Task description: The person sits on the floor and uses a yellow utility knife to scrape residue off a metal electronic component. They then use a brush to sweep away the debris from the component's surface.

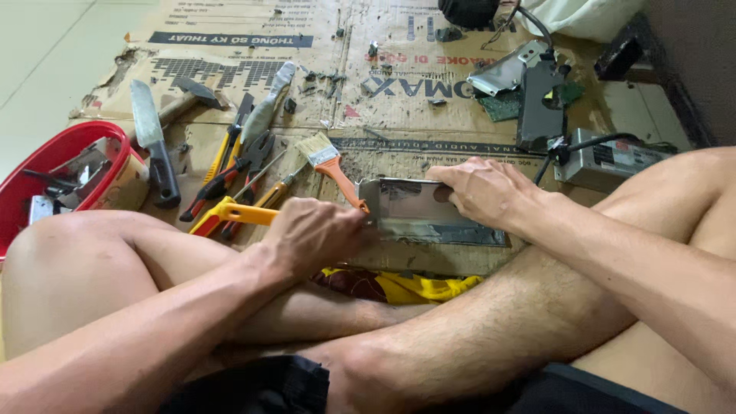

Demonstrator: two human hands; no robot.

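Observation:
I sit cross-legged on the floor over a sheet of cardboard [399,100]. My right hand [479,192] grips the top edge of a shiny metal casing [410,211] that stands on the cardboard in front of my legs. My left hand [314,234] is closed around the orange handle of a paint brush [326,161], whose bristles point away from me; the hand is pressed against the left end of the casing.
Left of the brush lie pliers [230,172], cutters, a yellow-handled tool [230,213], a cleaver [149,138] and a hammer [188,96]. A red basin [73,142] with metal parts stands at far left. Grey metal boxes [540,103], a circuit board and cables lie at back right.

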